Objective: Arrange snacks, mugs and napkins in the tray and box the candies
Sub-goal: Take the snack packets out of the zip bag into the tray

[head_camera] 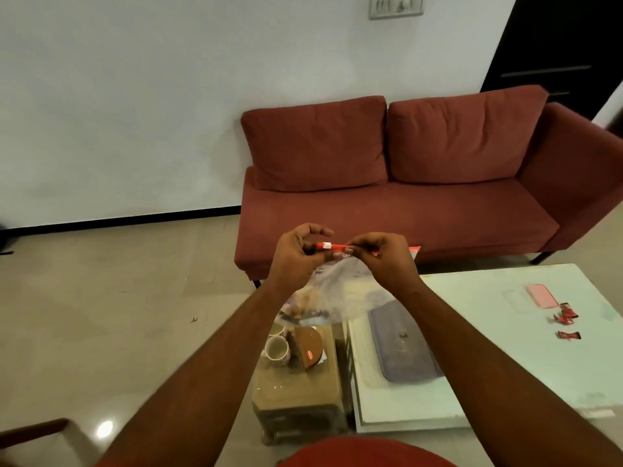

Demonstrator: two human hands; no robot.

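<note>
I hold a clear zip bag of snacks [340,291] up in front of me by its red zip strip [332,246]. My left hand [296,254] pinches the strip's left end and my right hand [381,254] grips it further right. The snacks sag in the bag's bottom. Below it, two patterned mugs [277,347] and a brown round lidded container [308,345] stand on a brown stool [296,396]. A grey tray [401,345] lies on the pale table [505,365]. Three red-wrapped candies [566,320] lie beside a pink lid [539,295] and a clear box [514,299].
A red sofa [404,210] stands behind the table, close to its far edge. Open tiled floor [118,298] spreads to the left. A wooden chair arm [30,429] shows at the lower left corner.
</note>
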